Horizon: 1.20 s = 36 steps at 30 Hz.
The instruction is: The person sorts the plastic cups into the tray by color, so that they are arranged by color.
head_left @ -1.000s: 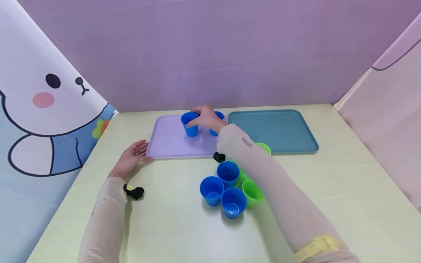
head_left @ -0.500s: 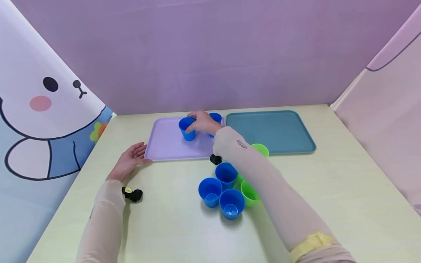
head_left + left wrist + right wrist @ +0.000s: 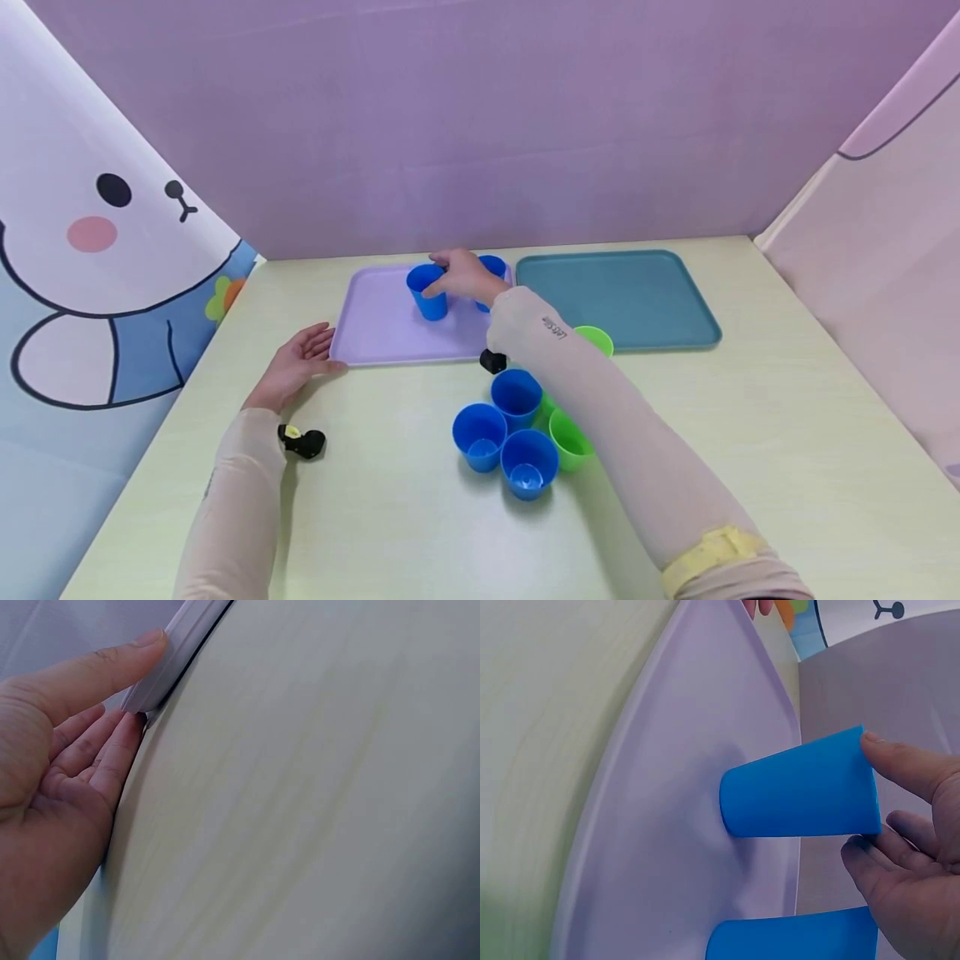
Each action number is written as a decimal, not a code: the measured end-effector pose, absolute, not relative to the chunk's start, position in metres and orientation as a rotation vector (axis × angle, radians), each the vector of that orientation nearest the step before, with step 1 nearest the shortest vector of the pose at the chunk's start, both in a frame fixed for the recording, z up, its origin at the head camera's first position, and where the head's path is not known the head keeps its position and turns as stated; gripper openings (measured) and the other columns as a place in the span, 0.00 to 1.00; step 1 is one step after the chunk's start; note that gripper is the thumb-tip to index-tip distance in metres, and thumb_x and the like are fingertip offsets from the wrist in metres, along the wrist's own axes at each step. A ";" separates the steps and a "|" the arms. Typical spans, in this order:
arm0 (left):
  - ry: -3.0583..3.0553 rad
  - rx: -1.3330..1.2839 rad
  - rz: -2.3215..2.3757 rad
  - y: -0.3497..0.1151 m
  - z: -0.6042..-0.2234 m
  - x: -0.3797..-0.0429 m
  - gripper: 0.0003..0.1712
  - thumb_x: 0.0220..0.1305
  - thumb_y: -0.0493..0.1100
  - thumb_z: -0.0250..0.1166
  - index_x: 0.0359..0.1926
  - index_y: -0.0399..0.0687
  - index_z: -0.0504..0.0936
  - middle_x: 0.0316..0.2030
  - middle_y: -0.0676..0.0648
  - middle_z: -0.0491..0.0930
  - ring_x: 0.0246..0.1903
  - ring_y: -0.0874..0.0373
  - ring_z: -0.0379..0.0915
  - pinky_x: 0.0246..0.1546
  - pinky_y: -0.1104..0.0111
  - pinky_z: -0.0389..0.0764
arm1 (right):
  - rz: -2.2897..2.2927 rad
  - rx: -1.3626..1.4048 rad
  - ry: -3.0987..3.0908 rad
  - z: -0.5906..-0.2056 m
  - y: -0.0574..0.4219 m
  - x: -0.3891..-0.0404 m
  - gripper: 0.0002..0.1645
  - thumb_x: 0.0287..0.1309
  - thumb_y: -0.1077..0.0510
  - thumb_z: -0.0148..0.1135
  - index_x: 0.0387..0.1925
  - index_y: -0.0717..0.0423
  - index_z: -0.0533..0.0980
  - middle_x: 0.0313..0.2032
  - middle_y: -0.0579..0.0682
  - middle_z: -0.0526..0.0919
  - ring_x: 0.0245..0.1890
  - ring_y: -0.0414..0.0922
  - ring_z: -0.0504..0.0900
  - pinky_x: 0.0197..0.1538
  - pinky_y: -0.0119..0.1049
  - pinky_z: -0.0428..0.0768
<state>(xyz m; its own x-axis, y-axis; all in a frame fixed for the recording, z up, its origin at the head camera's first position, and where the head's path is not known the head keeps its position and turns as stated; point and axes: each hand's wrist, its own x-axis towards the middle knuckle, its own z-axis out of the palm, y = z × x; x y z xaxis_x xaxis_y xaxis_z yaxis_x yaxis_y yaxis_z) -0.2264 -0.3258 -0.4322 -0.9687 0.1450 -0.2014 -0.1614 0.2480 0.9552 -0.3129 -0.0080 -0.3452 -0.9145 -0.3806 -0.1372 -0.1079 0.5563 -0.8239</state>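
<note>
Thumb and fingers of my right hand (image 3: pixel 467 277) pinch a blue cup (image 3: pixel 802 787) at its rim. The cup is upright, its base on the purple tray (image 3: pixel 382 321). A second blue cup (image 3: pixel 491 265) stands on the tray just to the right, partly behind my hand. My left hand (image 3: pixel 294 367) is at the tray's front left corner. In the left wrist view its thumb (image 3: pixel 112 671) touches the tray rim, with loosely straight fingers (image 3: pixel 112 757) beside and below the corner. No thing is wrapped in that hand.
Three blue cups (image 3: pixel 480 437) stand close together on the table, in front of the purple tray. Green cups (image 3: pixel 572 442) are beside them, partly hidden by my right forearm. A teal tray (image 3: pixel 622 300) lies at the right, alongside the purple one. A wall rises behind.
The view has shifted slightly. My right hand stays on the blue cup, which has barely moved on the tray. The left hand keeps its place at the tray corner.
</note>
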 end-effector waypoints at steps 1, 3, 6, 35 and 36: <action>2.274 -0.020 1.786 -0.325 -0.432 -0.227 0.53 0.63 0.29 0.67 0.78 0.39 0.42 0.76 0.36 0.50 0.73 0.43 0.51 0.69 0.62 0.63 | -1.301 -0.406 2.495 -0.345 -0.007 -0.313 0.47 0.57 0.55 0.74 0.74 0.54 0.62 0.70 0.52 0.68 0.69 0.49 0.66 0.67 0.41 0.71; 2.274 -0.031 1.783 -0.324 -0.431 -0.227 0.54 0.63 0.29 0.67 0.79 0.40 0.42 0.76 0.37 0.50 0.73 0.43 0.51 0.69 0.62 0.63 | -1.310 -0.415 2.500 -0.344 -0.006 -0.313 0.47 0.56 0.56 0.74 0.73 0.55 0.63 0.69 0.53 0.69 0.69 0.49 0.66 0.67 0.40 0.71; 2.276 -0.045 1.780 -0.323 -0.431 -0.226 0.54 0.62 0.29 0.68 0.79 0.40 0.42 0.76 0.37 0.50 0.73 0.43 0.51 0.69 0.62 0.63 | -1.321 -0.428 2.504 -0.343 -0.003 -0.312 0.46 0.56 0.57 0.74 0.73 0.57 0.63 0.68 0.54 0.70 0.68 0.50 0.67 0.67 0.41 0.71; 2.268 -0.009 1.781 -0.325 -0.430 -0.224 0.56 0.61 0.31 0.69 0.78 0.39 0.41 0.76 0.36 0.48 0.73 0.42 0.50 0.69 0.63 0.63 | -1.353 -0.598 2.430 -0.302 0.017 -0.276 0.42 0.56 0.60 0.74 0.70 0.56 0.67 0.62 0.55 0.76 0.64 0.48 0.73 0.62 0.38 0.76; 2.268 -0.005 1.783 -0.325 -0.430 -0.224 0.56 0.61 0.31 0.69 0.78 0.38 0.41 0.76 0.36 0.48 0.73 0.42 0.50 0.69 0.63 0.63 | -1.339 -0.620 2.415 -0.301 0.019 -0.273 0.42 0.56 0.60 0.74 0.70 0.56 0.67 0.62 0.55 0.76 0.63 0.48 0.73 0.63 0.38 0.76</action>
<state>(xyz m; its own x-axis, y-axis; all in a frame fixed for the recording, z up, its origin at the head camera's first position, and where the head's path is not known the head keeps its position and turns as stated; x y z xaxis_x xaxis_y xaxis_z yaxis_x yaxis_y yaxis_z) -0.2242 -0.3253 -0.4298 -0.9671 0.1544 -0.2021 -0.1600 0.2486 0.9553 -0.2732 0.0186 -0.3007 -0.8582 -0.5099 -0.0592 -0.2200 0.4697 -0.8550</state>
